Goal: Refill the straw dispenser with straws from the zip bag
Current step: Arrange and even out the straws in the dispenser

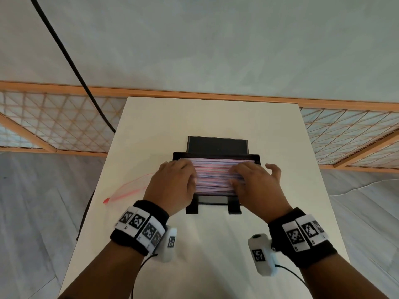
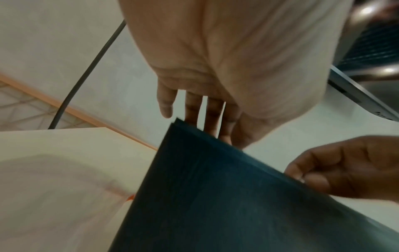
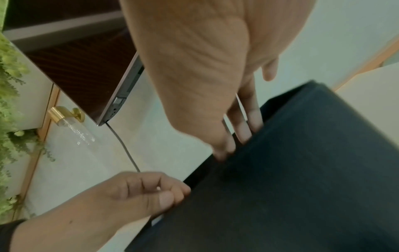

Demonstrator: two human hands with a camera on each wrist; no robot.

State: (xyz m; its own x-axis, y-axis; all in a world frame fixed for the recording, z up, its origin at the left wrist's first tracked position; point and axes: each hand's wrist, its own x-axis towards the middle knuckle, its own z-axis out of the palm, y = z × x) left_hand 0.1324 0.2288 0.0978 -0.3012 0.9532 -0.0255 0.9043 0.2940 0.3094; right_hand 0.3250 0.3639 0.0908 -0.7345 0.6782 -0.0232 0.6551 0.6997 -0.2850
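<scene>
The black straw dispenser (image 1: 212, 200) stands mid-table with its lid (image 1: 217, 145) tipped up at the back. Pink and blue straws (image 1: 213, 175) lie crosswise in its open top. My left hand (image 1: 190, 175) rests palm down on their left ends and my right hand (image 1: 237, 178) on their right ends, fingers bent down onto the pile. In the left wrist view my left hand (image 2: 207, 110) reaches straight-fingered behind the dispenser wall (image 2: 215, 196). In the right wrist view my right hand (image 3: 241, 122) does the same over the dispenser (image 3: 291, 170). The clear, red-zipped zip bag (image 1: 129, 188) lies flat to the left.
The white table (image 1: 194, 244) is narrow, with edges close on both sides. A black cable (image 1: 71, 59) hangs past its back left corner. A wooden lattice screen (image 1: 54, 124) runs behind. A laptop (image 3: 97, 71) and a green plant (image 3: 10, 85) show in the right wrist view.
</scene>
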